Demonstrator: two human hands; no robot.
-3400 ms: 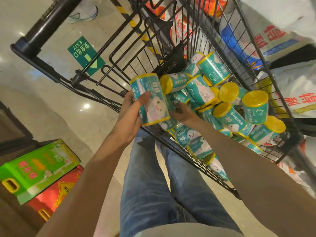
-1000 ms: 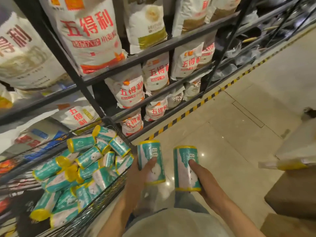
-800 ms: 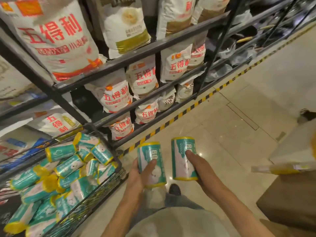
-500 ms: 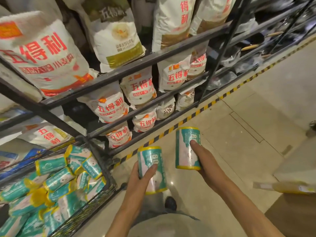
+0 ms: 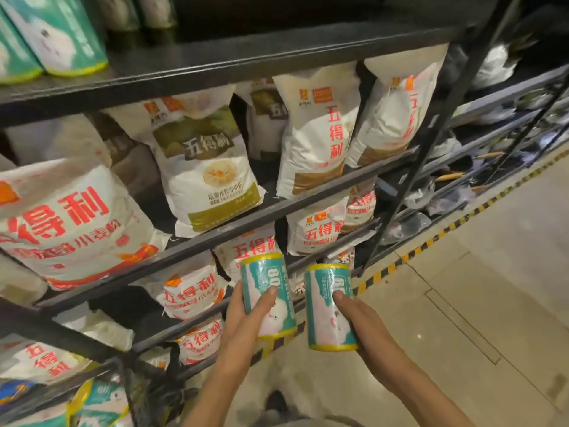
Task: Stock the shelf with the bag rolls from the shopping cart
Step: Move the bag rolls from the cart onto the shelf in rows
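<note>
Head view: the left hand (image 5: 243, 315) clasps one teal bag roll (image 5: 267, 295) upright and the right hand (image 5: 361, 322) clasps another roll (image 5: 330, 306), side by side before the black shelf (image 5: 246, 57) stacked with flour sacks (image 5: 209, 177); further rolls (image 5: 58, 32) stand on its top tier.

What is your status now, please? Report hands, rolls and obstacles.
Left hand grips one teal yellow-capped bag roll, right hand another. Both upright, not yet shelved. Top black shelf already holds matching rolls; nothing blocking.

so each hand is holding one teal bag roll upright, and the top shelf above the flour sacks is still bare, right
Not bare. In the head view, teal bag rolls already stand at the top shelf's left end. Each hand, left hand and right hand, does hold one roll upright.
</note>
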